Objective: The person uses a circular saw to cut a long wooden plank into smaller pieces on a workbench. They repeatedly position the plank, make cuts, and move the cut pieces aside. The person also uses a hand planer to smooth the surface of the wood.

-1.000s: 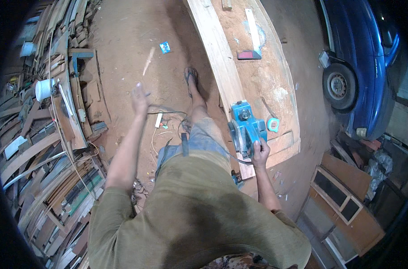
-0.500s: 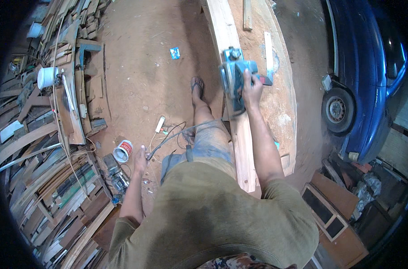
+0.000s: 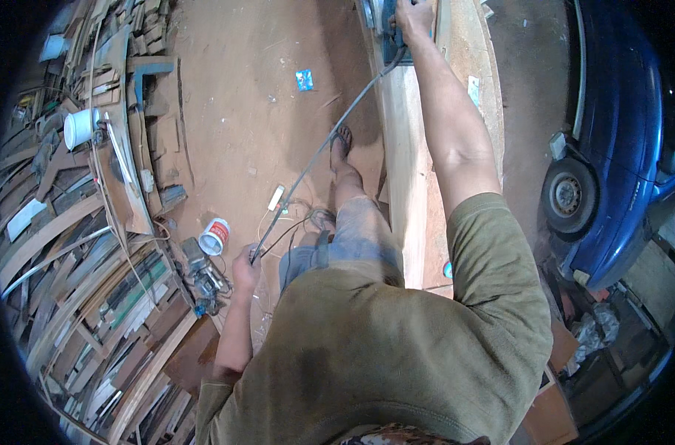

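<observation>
My right arm stretches far forward, and my right hand (image 3: 414, 18) is closed round the handle of a blue electric planer (image 3: 398, 50). The planer rests on a long pale timber beam (image 3: 405, 163); its front part is cut off by the upper edge of the picture. From its rear a dark power cord (image 3: 337, 127) runs slantwise back across my legs to my left side. There my left hand (image 3: 245, 268) is closed on the cord, holding it off the ground near my hip.
A sawdust-strewn board (image 3: 467, 67) lies right of the beam. Stacked wood scraps (image 3: 93, 297) fill the left side. A paint bucket (image 3: 214, 237), a machine (image 3: 204, 273) and a white power strip (image 3: 276, 197) stand or lie on the dirt floor. A blue car (image 3: 619, 148) is at the right.
My right hand has pushed the planer forward along the beam, to the picture's top edge. The cord is now drawn nearly straight, and the fingers of my left hand have closed on it.
</observation>
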Demonstrator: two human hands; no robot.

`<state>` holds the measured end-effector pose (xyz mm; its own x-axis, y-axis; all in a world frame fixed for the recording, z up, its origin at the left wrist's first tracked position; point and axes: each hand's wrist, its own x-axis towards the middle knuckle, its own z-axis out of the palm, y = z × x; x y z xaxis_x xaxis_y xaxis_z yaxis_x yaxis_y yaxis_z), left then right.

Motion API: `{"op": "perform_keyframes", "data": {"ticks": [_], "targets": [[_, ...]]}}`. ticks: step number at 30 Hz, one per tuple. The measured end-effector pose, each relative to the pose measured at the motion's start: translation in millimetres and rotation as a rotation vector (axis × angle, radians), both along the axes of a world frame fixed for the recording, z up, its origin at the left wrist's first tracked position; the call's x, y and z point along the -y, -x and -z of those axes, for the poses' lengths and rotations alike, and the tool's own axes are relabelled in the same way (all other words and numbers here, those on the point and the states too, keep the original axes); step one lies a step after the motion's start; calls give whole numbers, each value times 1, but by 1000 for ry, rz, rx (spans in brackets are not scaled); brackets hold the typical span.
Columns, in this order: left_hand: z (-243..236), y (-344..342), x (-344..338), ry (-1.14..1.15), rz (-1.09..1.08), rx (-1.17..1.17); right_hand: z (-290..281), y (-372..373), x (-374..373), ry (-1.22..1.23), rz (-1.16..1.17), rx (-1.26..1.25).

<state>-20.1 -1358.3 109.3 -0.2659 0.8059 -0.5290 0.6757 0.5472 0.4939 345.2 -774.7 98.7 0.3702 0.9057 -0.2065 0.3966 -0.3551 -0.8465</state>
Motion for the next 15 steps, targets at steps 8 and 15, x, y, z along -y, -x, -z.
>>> {"op": "perform_keyframes", "data": {"ticks": [8, 15], "targets": [[67, 55, 89, 211, -477, 268, 51, -49, 117, -211, -37, 33], [60, 97, 58, -36, -593, 349, 11, -90, 369, 55, 19, -115]]}}
